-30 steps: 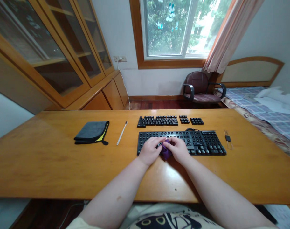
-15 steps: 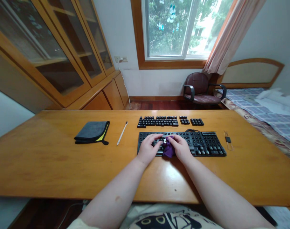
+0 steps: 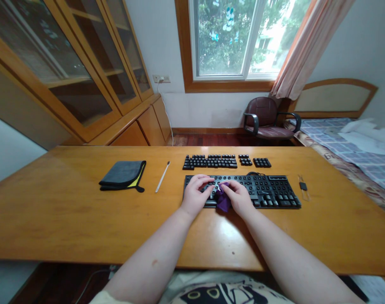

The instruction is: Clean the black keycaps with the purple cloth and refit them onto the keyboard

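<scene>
A black keyboard [image 3: 275, 192] lies in front of me, with most of its keycaps off and several still on at its lower right. Over its left part, my left hand [image 3: 196, 194] has its fingers curved and apart from the thumb, with nothing clear between them. My right hand [image 3: 239, 196] pinches a crumpled purple cloth [image 3: 223, 202] that hangs over the keyboard's front edge. A small whitish spot shows by the right fingertips, too small to name. The fingers cover part of the switches beneath.
Behind the keyboard, loose keycaps [image 3: 220, 161] stand in groups. To the left are a white-handled brush [image 3: 162, 177] and a folded grey cloth [image 3: 121, 174] with yellow lining. A wire keycap puller [image 3: 303, 186] lies at the right. Beyond the wooden desk [image 3: 85, 228] stands an armchair [image 3: 264, 118].
My left fingers have moved slightly away from the cloth and the right fingertips. The purple cloth hangs a bit lower in my right hand, and the whitish spot looks smaller.
</scene>
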A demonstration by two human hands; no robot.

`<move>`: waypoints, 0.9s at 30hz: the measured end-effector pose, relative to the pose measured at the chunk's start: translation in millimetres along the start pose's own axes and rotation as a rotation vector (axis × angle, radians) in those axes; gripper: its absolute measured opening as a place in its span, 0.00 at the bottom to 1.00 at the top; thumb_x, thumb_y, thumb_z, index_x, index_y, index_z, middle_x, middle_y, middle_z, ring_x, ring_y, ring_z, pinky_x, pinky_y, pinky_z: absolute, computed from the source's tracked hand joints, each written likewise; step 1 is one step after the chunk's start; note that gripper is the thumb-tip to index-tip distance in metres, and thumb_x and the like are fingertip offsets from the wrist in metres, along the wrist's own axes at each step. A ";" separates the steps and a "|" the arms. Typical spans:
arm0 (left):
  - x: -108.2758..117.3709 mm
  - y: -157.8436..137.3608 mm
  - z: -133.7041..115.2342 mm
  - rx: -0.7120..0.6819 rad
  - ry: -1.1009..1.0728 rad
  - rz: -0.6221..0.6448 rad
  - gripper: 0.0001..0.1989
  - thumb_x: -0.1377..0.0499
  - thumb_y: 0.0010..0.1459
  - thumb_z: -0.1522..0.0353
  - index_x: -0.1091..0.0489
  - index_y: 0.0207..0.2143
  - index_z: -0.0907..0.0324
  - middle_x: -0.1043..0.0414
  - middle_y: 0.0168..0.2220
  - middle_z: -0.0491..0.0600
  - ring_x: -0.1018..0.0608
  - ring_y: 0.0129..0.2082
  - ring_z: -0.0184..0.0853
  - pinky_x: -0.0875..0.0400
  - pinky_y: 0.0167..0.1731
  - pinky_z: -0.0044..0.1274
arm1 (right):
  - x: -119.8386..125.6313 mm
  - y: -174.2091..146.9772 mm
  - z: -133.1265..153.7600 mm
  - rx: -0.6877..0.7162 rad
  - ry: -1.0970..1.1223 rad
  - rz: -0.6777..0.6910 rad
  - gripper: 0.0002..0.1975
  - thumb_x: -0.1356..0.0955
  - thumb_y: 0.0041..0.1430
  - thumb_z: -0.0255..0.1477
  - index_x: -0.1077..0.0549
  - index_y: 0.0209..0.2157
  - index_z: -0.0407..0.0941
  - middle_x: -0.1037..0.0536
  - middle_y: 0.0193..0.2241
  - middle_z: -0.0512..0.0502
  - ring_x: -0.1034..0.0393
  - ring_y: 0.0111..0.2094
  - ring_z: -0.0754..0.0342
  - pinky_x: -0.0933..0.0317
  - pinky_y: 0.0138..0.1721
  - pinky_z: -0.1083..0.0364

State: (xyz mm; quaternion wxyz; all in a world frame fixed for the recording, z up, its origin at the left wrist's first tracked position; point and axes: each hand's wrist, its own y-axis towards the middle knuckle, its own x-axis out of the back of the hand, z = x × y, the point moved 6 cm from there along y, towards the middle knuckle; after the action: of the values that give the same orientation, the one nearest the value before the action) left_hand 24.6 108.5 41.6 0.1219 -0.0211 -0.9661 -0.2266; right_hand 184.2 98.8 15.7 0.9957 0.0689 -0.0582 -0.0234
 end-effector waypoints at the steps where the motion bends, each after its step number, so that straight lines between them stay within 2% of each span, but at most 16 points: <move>1: -0.1 0.0 0.7 0.007 -0.002 0.005 0.11 0.40 0.51 0.69 0.27 0.39 0.55 0.33 0.40 0.50 0.27 0.43 0.34 0.28 0.44 0.28 | 0.1 -0.1 0.3 0.003 -0.004 -0.001 0.13 0.33 0.52 0.38 0.25 0.33 0.43 0.23 0.31 0.44 0.29 0.34 0.50 0.36 0.39 0.51; 4: 0.1 -0.2 1.5 0.021 0.002 0.021 0.14 0.41 0.52 0.70 0.28 0.43 0.55 0.32 0.43 0.50 0.27 0.44 0.34 0.28 0.45 0.28 | -0.1 -0.1 -0.4 0.005 -0.007 0.001 0.13 0.33 0.52 0.38 0.25 0.33 0.43 0.22 0.31 0.45 0.29 0.34 0.50 0.37 0.39 0.52; 11: 1.6 1.4 -5.7 -0.086 0.136 0.059 0.14 0.45 0.53 0.74 0.27 0.42 0.54 0.30 0.43 0.50 0.28 0.46 0.34 0.31 0.49 0.29 | 0.6 0.8 -3.3 -0.006 0.002 -0.009 0.13 0.33 0.52 0.38 0.25 0.33 0.44 0.22 0.31 0.45 0.29 0.34 0.50 0.37 0.39 0.52; 19: 0.7 4.6 -4.8 -0.053 0.226 0.092 0.12 0.43 0.52 0.71 0.27 0.40 0.55 0.30 0.39 0.49 0.27 0.40 0.34 0.30 0.42 0.26 | 1.1 0.8 -2.0 0.003 -0.021 -0.006 0.13 0.33 0.52 0.39 0.25 0.33 0.43 0.22 0.31 0.44 0.29 0.34 0.50 0.36 0.39 0.51; 22: 7.6 9.4 -4.1 -0.027 0.276 0.169 0.12 0.43 0.53 0.69 0.27 0.40 0.55 0.28 0.38 0.50 0.26 0.38 0.34 0.29 0.39 0.25 | 1.8 1.1 -2.1 0.001 -0.026 -0.013 0.13 0.33 0.52 0.38 0.25 0.32 0.43 0.22 0.30 0.44 0.29 0.34 0.49 0.36 0.38 0.51; 27: 26.7 16.2 7.8 0.020 0.448 0.341 0.12 0.43 0.49 0.70 0.25 0.38 0.55 0.25 0.36 0.49 0.25 0.35 0.36 0.29 0.39 0.27 | 2.3 1.5 -1.9 -0.005 -0.035 -0.018 0.12 0.33 0.52 0.37 0.25 0.32 0.43 0.22 0.31 0.44 0.29 0.34 0.49 0.37 0.39 0.51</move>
State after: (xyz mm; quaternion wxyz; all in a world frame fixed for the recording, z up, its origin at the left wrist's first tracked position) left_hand -1.5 126.1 48.4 0.3692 -0.1315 -0.8997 -0.1921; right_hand 186.8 100.4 14.3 0.9944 0.0665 -0.0749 -0.0336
